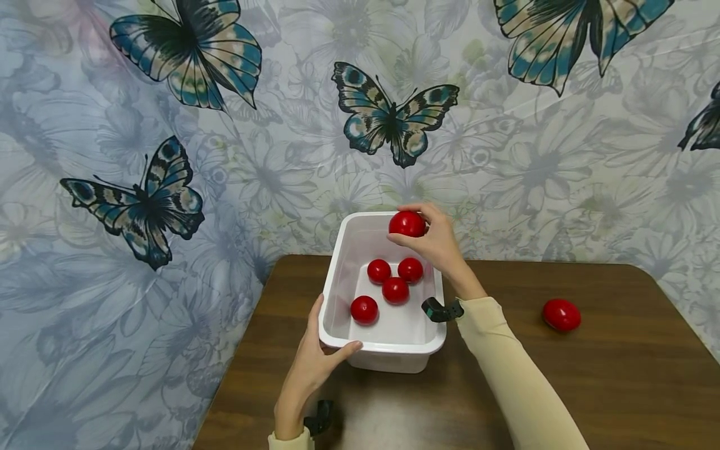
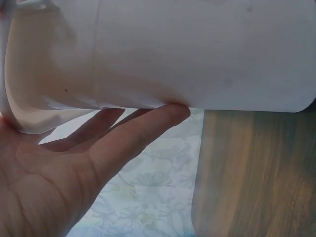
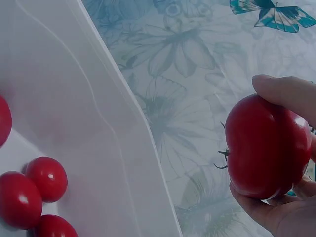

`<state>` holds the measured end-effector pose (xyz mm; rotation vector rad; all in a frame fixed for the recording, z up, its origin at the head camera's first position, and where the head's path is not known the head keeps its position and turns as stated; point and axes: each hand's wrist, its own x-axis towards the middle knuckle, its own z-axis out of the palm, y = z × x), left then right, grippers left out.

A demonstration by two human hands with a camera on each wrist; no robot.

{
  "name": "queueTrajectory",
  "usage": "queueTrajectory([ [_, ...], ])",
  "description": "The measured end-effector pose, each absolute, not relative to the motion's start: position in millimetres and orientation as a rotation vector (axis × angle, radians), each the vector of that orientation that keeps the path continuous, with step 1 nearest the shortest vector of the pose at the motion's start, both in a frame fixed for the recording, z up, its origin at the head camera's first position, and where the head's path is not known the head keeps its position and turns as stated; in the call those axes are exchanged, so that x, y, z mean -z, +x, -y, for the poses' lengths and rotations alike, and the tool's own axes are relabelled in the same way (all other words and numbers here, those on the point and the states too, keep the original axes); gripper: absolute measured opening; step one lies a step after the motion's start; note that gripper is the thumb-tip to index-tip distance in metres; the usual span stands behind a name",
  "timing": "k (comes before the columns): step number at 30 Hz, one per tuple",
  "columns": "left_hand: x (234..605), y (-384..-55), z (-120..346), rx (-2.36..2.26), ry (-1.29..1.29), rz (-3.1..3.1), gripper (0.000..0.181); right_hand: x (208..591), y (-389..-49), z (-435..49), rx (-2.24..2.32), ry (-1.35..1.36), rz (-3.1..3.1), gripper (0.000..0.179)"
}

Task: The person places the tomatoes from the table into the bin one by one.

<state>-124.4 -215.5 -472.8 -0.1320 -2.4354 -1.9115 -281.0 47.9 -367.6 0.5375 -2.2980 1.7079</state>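
Observation:
In the head view my right hand (image 1: 432,240) holds a red tomato (image 1: 406,224) between thumb and fingers, over the far right corner of a white plastic tub (image 1: 388,347). Thin green stem bits show on the tomato (image 3: 266,148) in the right wrist view, where it appears beyond the tub's rim. My left hand (image 1: 312,359) holds the tub's near left corner, thumb along the front and fingers on the left side. Its thumb lies against the tub wall (image 2: 173,59) in the left wrist view. Several smaller red tomatoes (image 1: 395,290) lie on the tub's floor.
Another red tomato (image 1: 561,314) lies on the brown wooden table (image 1: 613,375), to the right of the tub. Behind the table hangs a pale flowered cloth (image 1: 270,169) with butterflies. A dark wrist camera (image 1: 442,310) overlaps the tub's right rim in the head view.

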Motion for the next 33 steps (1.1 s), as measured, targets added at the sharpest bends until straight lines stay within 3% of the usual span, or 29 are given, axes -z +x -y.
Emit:
queueTrajectory([
  [16,477.5,-124.7,208.0,1.94,-0.15,2.455,0.114,381.5,-294.1,-38.2,-1.655,0.494,2.383,0.054],
  [33,471.9,-125.1,217.0,1.867,-0.133,2.481,0.114,379.2,-289.8,-58.7,-1.703,0.59,2.296,0.052],
])
